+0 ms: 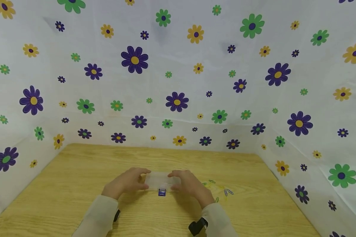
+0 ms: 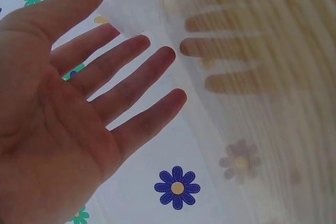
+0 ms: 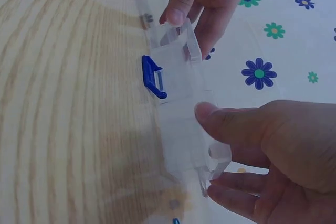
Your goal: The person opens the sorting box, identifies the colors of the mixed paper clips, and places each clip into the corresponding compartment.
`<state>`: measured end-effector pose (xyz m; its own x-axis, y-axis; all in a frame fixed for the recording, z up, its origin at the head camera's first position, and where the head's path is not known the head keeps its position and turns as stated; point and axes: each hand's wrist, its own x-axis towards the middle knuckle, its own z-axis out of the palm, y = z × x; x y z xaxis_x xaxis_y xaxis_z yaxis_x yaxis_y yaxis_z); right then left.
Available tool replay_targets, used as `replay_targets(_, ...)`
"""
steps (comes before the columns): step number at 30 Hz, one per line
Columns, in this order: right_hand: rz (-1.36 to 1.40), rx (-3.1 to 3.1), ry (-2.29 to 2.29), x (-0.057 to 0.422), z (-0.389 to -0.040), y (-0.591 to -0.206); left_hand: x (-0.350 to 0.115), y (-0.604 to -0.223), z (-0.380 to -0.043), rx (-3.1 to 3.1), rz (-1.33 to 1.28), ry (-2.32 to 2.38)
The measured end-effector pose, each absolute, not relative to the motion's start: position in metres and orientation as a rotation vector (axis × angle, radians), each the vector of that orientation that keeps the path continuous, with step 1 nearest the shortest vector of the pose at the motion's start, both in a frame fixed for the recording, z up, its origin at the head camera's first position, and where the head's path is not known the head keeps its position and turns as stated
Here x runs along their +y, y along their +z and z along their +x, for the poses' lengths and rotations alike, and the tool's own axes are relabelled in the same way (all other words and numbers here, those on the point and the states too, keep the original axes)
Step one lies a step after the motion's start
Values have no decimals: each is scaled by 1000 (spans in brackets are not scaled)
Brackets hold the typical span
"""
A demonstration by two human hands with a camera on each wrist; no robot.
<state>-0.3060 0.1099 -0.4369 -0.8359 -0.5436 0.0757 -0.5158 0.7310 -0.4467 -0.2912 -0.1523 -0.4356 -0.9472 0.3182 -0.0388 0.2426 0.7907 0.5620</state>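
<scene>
A clear plastic box with a blue latch on its near side is between the two hands, low over the wooden table. My left hand holds its left end; in the right wrist view that thumb lies on the box's corner. The left wrist view shows the fingers of this hand spread and fairly straight. At the other end, my right hand grips the box, thumb on the near face and fingers at the end. Whether the box touches the tabletop I cannot tell.
Several coloured paper clips lie scattered on the wooden table, to the right of the right hand. A white flowered cloth stands as a wall at the back and along both sides.
</scene>
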Motion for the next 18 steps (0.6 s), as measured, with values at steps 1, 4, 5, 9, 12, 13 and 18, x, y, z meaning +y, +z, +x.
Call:
replay_targets(1,-884,2847,-725,111,-306,-436,-152,-435,-291,2844,451,873)
replay_targets(4,-900,2796,-762,113,-306,-433,-153,-436,-290,2830,461,891)
replay_targets(5,-902,2779,-781,115,-306,-432,-153,-436,-290,2825,457,900)
replay_targets(9,-924,2737,-856,119,-306,-429,-155,-436,-292,2820,487,915)
replay_targets(12,-959,2722,-917,120,-307,-427,-157,-435,-292,2817,487,926)
replay_targets(13,-966,2723,-937,121,-308,-427,-158,-434,-292,2818,480,928)
replay_targets(18,-1025,2780,-1020,122,-310,-428,-161,-433,-292,2855,427,883)
